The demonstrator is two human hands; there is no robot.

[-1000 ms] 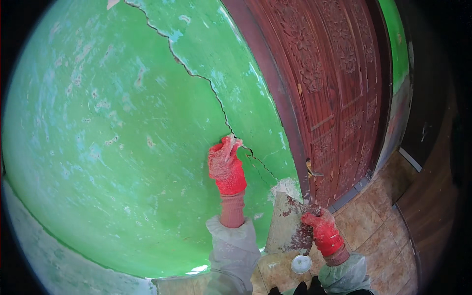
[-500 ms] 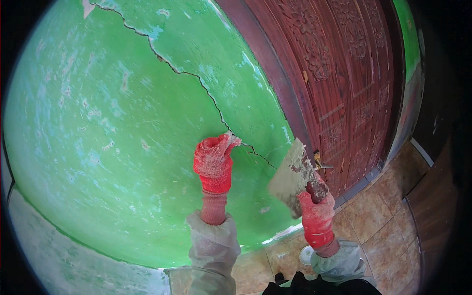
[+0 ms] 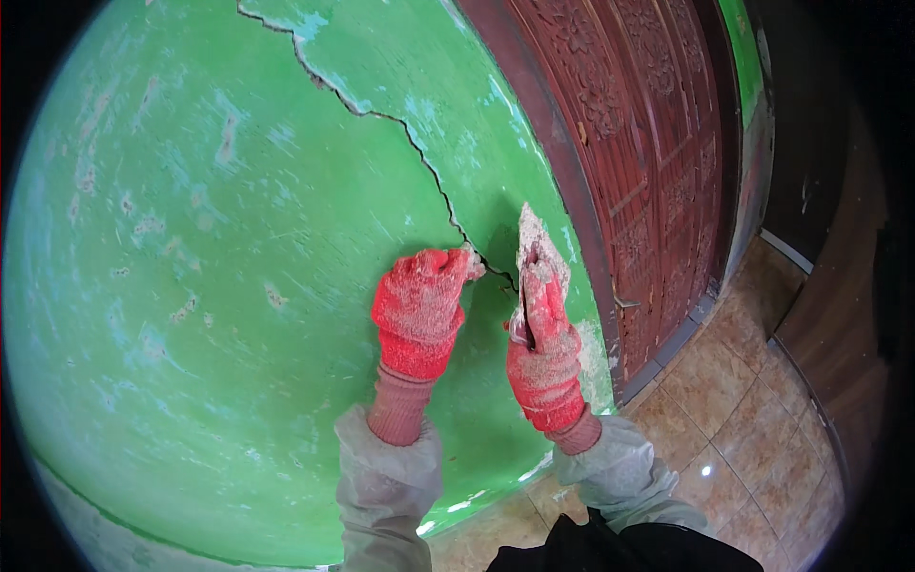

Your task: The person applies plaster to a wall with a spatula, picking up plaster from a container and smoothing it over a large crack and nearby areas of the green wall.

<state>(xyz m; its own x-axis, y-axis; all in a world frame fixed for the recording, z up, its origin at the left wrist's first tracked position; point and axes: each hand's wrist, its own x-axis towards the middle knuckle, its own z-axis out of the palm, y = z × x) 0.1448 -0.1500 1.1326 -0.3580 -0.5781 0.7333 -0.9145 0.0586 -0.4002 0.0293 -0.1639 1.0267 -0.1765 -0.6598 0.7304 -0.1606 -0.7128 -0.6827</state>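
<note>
A jagged dark crack (image 3: 419, 153) runs down the green painted wall (image 3: 267, 362) from the upper left toward the door frame. My left hand (image 3: 419, 310), in a dusty red glove, is closed in a pinch at the crack's lower part. Greyish-white matter shows at its fingertips; whether that is a held bit or a coated glove tip I cannot make out. Just right of it, my right hand (image 3: 548, 372), gloved the same way, grips a pointed trowel (image 3: 541, 238). The trowel's blade is caked with pale plaster and points up, seen nearly edge-on beside the crack's end.
A carved dark-red wooden door (image 3: 658, 162) with a metal handle (image 3: 626, 304) stands to the right of the wall. Brown floor tiles (image 3: 705, 410) lie below. Dark wood panelling (image 3: 839, 315) rises at the far right. Pale scuffs mark the wall.
My right hand has brought the trowel up and left to the wall, turning its blade from broadside to nearly edge-on. My left hand stays pinched by the crack. The view has shifted somewhat.
</note>
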